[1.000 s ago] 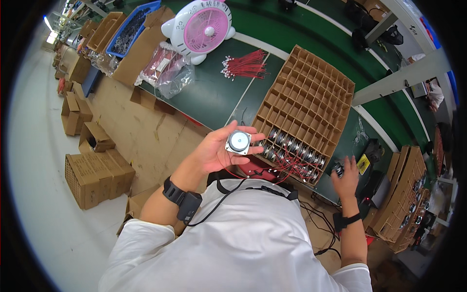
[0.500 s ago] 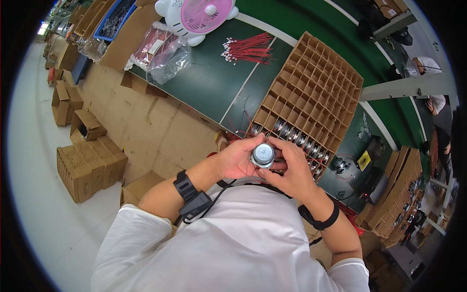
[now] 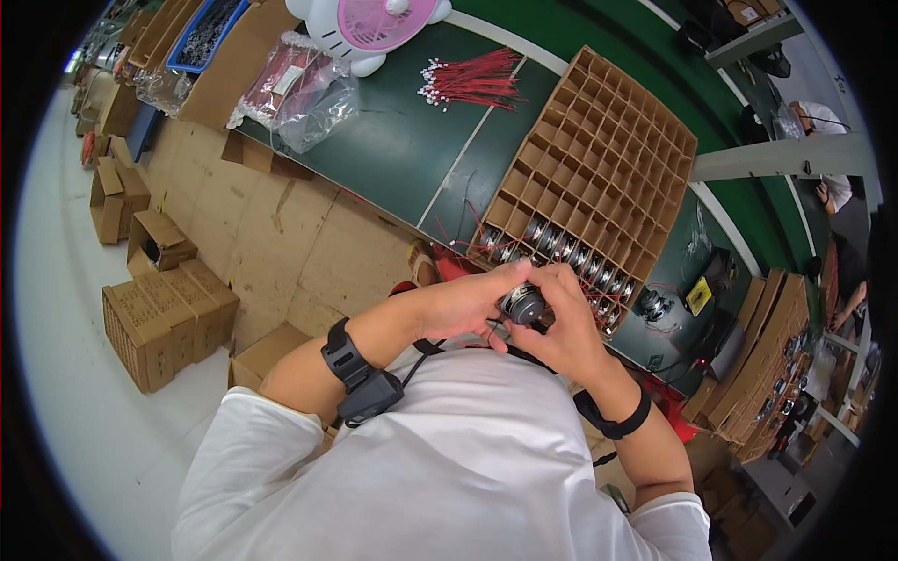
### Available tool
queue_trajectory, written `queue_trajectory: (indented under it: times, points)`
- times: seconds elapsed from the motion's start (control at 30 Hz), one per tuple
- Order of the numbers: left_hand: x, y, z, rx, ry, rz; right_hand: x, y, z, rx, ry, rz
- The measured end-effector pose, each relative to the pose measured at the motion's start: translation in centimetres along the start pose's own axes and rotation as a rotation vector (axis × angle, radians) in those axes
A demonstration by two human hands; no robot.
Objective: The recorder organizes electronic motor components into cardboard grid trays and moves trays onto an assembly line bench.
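Note:
Close in front of my body I hold a small round loudspeaker between both hands, its black face tilted up toward me and part of its silvery frame showing. My right hand wraps the far and right side of it, thumb near its lower edge. Against its left side rests my left hand, thumb on top and the other fingers partly hidden underneath. Just beyond my hands, the brown cardboard divider tray has several loudspeakers with red wires in its nearest cells; its other cells hold nothing visible.
On the green table lie a bundle of red wires, a plastic bag and a pink-and-white fan. Another loudspeaker sits right of the tray. Cartons stand on the floor at left. A person's arm shows far right.
The loudspeaker has been turned over in my hands: its silvery metal back faced up before, its black face shows now. My hands have shifted slightly right with it.

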State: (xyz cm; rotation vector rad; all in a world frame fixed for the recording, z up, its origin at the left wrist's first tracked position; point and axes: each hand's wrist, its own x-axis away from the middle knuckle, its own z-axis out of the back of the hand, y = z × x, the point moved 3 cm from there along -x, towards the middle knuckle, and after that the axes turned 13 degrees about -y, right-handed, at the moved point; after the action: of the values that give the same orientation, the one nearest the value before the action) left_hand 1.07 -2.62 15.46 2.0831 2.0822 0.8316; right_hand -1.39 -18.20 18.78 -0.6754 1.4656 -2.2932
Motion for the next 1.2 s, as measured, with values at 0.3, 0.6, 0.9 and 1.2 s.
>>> queue_trajectory:
  times: [0.3,0.6,0.9,1.2]
  points:
    - [1.2,1.2,2.4,-0.400,0.139,0.060,1.0,2.1,-0.4,-0.043,0.003,-0.247]
    - [0.0,3.8,2.3,-0.605,0.236,0.249,1.0,2.4,-0.6,-0.827,-0.127,-0.234]
    - [1.1,5.7,3.8,-0.425,-0.108,0.282,2.3,3.5,1.0,-1.481,-0.451,-0.336]
    - [3.1,7.9,3.9,-0.628,0.074,0.354,0.6,3.2,1.5,-0.842,-0.423,-0.437]
